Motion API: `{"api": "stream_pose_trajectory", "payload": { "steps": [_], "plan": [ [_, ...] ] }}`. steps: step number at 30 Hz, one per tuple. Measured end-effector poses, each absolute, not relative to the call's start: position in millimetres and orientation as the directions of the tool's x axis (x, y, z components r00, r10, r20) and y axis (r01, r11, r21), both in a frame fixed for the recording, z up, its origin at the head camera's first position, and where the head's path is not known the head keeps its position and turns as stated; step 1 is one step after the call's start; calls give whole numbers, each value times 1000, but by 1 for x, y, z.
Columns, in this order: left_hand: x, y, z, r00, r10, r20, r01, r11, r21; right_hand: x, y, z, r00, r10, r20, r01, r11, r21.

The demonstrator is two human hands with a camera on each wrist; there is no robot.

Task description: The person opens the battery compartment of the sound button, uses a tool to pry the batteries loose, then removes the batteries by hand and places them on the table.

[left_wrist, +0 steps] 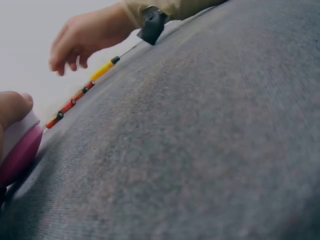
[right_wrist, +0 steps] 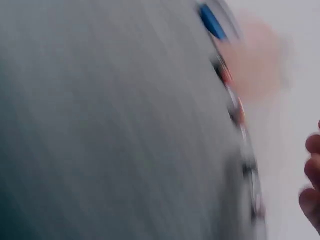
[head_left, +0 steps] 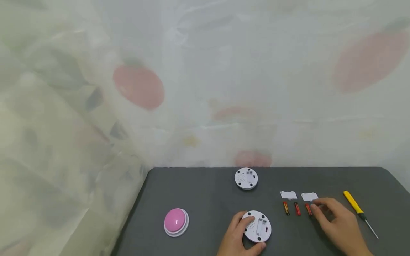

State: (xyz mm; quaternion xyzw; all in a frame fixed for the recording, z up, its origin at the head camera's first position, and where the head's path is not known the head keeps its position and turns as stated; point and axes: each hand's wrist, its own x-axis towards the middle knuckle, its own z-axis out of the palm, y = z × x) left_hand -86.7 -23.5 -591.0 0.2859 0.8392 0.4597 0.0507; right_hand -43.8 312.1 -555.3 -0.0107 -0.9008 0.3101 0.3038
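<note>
My left hand [head_left: 237,236] grips a round push button [head_left: 257,227] lying face down, its thumb at the near edge and fingers on the far side. The white base faces up with an open battery compartment, and its pink dome [left_wrist: 22,152] shows below in the left wrist view. My right hand [head_left: 341,222] hovers with loosely bent fingers over the right end of a row of small red-and-black batteries [head_left: 297,209]. Its fingertips are close to one battery [head_left: 308,209]; in the left wrist view nothing shows in them. The right wrist view is blurred.
Two white battery covers [head_left: 289,195] lie behind the batteries. A yellow-handled screwdriver [head_left: 353,203] lies to the right. Another push button [head_left: 246,178] rests face down near the table's back edge; one more pink button [head_left: 175,221] stands dome up at the left.
</note>
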Motion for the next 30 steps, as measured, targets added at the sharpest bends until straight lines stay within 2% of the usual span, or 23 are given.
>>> {"api": "stream_pose_trajectory", "payload": {
  "steps": [2,5,9,12,16,19,24,30],
  "plan": [
    [-84,-21,-591,-839,522,153,407,415,814,-40,292,-552,-812,146,565,-260,776,-575],
    [-86,-17,-594,-816,520,252,478,361,801,-38,255,-548,-843,53,535,-331,733,-594],
    [-92,-19,-597,-759,498,419,593,262,762,-38,211,-549,-916,7,401,-289,683,-671],
    [-93,-22,-598,-767,478,428,592,272,758,-38,197,-559,-918,-47,394,-329,647,-688],
    [-90,-27,-598,-795,440,417,580,354,733,-43,192,-572,-877,-130,462,-439,606,-663],
    [-92,-33,-596,-803,410,433,583,384,716,-49,186,-573,-889,-125,440,-427,573,-699],
    [-102,-40,-591,-800,336,497,600,425,678,-64,171,-572,-934,-60,351,-332,501,-799],
    [-113,-43,-587,-856,193,479,495,572,654,-89,152,-574,-972,19,235,-208,402,-892]
  ]
}}
